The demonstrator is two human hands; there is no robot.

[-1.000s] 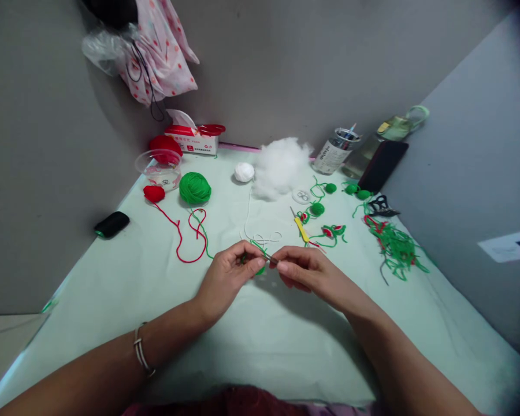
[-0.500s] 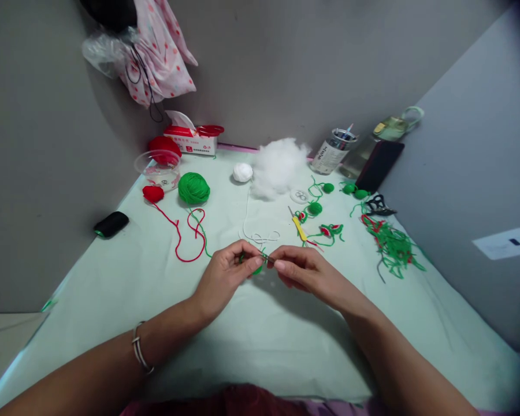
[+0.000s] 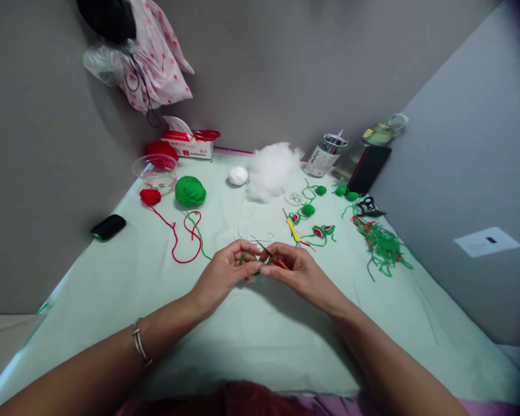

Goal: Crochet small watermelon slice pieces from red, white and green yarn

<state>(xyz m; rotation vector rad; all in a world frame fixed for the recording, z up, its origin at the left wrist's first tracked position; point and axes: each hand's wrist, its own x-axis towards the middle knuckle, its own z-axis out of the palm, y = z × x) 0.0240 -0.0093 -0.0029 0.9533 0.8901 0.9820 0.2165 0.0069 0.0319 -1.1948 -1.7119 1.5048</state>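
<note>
My left hand (image 3: pixel 233 267) pinches a small green yarn piece (image 3: pixel 256 273), mostly hidden by the fingers. Green yarn runs from it to the green yarn ball (image 3: pixel 190 191). My right hand (image 3: pixel 299 271) is closed around small scissors (image 3: pixel 270 254) with orange at the handle, their dark pointed tip angled up and left. The thumbs of both hands nearly meet at the green piece. Just beyond the fingers lie a loose white yarn strand (image 3: pixel 242 222) and a yellow-handled crochet hook (image 3: pixel 293 229). Small red-and-green crocheted pieces (image 3: pixel 323 232) rest right of the hook.
White stuffing (image 3: pixel 274 171) and a white yarn ball (image 3: pixel 238 175) sit at the back. Green and red yarn scraps (image 3: pixel 381 245) lie right, near a leaning phone (image 3: pixel 370 167) and a pen can (image 3: pixel 325 156). A red yarn piece (image 3: pixel 150 197), clear tub (image 3: pixel 156 173) and black case (image 3: pixel 108 227) stand left.
The scissors now stick up between my hands, with the tip pointing away from the green piece. My right hand has turned and moved slightly left; the whole view has shifted a little.
</note>
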